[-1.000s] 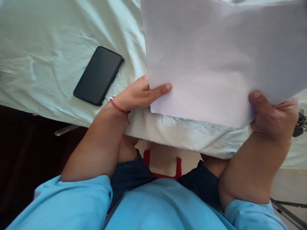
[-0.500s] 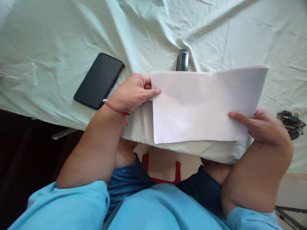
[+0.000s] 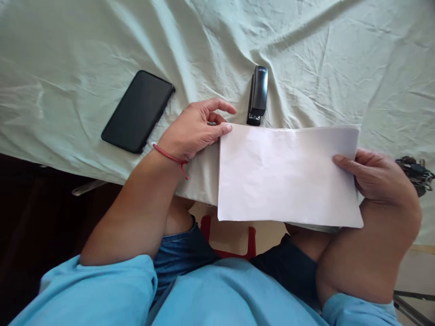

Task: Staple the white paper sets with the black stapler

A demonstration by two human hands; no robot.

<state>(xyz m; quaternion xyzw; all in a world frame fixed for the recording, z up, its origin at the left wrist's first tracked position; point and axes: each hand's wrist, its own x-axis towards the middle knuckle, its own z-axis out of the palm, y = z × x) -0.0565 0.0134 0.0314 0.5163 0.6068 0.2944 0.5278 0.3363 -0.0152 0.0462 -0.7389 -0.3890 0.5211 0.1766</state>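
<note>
White sheets of paper (image 3: 288, 174) lie in a stack between my hands, sticking out over the table's near edge. My left hand (image 3: 200, 124) pinches the stack's far left corner with the thumb on top; its index finger points away, off the paper. On the right edge, my right hand (image 3: 374, 172) grips the sheets, thumb above and the other fingers partly hidden. Just beyond the far edge of the paper stands a black stapler (image 3: 258, 93), apart from both hands.
A black smartphone (image 3: 138, 111) lies left of my left hand. Right of my right hand is a bunch of keys (image 3: 416, 174). A wrinkled pale green cloth (image 3: 322, 59) covers the table. Below the edge, part of a red stool (image 3: 251, 242) shows between my legs.
The paper stack has come nearer to me and lies flatter, uncovering the whole stapler. My left index finger has stretched out away from the sheets.
</note>
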